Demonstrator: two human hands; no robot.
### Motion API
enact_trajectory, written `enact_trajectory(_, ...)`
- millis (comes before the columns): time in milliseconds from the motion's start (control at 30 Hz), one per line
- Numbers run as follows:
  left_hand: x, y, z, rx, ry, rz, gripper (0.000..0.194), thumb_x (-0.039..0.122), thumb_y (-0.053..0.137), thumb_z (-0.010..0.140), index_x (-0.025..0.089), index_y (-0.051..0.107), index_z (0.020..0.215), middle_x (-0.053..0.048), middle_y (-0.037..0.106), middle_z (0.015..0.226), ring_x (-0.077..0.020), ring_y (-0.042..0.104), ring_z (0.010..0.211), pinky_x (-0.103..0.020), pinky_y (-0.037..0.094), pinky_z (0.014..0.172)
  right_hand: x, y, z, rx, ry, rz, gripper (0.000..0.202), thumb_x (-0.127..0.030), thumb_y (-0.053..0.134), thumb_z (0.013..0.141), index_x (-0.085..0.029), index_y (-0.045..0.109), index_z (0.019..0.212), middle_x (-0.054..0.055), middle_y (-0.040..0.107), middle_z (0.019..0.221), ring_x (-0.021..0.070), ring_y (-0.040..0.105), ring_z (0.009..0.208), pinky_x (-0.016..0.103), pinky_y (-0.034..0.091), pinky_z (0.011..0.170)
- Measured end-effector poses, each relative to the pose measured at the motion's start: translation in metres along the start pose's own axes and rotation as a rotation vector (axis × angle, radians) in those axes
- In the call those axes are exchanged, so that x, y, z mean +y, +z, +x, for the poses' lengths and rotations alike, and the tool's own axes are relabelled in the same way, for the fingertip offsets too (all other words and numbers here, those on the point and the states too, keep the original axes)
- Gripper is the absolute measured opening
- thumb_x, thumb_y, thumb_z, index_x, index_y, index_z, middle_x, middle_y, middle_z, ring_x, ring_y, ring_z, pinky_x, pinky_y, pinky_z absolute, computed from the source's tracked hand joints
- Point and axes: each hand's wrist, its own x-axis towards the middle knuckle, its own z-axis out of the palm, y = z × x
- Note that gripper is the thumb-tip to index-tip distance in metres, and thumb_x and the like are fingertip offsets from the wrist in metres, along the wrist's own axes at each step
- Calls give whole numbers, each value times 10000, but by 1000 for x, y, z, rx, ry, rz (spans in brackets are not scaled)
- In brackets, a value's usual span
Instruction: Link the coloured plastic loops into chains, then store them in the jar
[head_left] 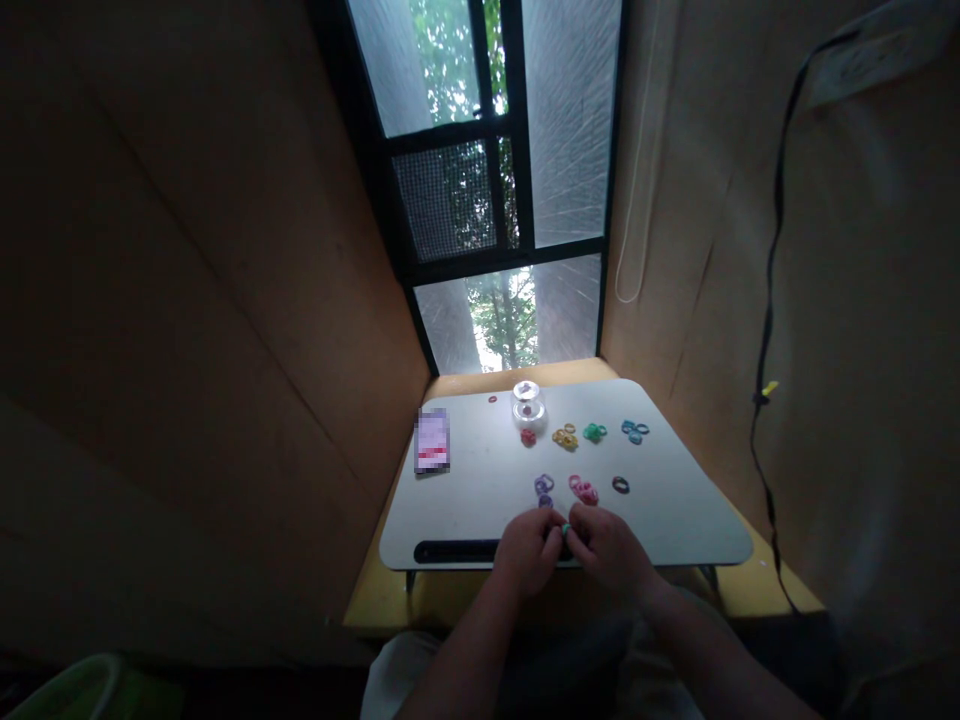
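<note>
My left hand [531,548] and my right hand [606,545] meet at the near edge of the white lap table [480,490]. Between their pinched fingertips is a small green elastic band [566,530], mostly hidden by the fingers. Just beyond the hands lie purple bands [544,487], pink bands [583,489] and a dark multicoloured band [621,485]. Farther back, small piles of red bands [528,437], yellow bands [565,437], green bands [595,432] and blue bands [634,431] form a row.
A clear round container [529,408] stands at the back, with a single reddish band [493,399] to its left. A blurred pale packet [432,440] lies on the left. A black slot [456,551] runs along the near edge. A black cable [768,300] hangs on the right wall.
</note>
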Motion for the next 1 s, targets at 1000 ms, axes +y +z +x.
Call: enact_trajectory(1000, -2, 2, 1, -3, 0, 30, 183, 240, 493, 904, 211, 674, 905, -17, 696, 875, -181, 619, 829, -280, 437, 763, 0, -1, 0, -10, 7, 3, 140, -247, 476, 850, -227, 459, 712, -6, 564, 672, 164, 522, 652, 271, 328, 621)
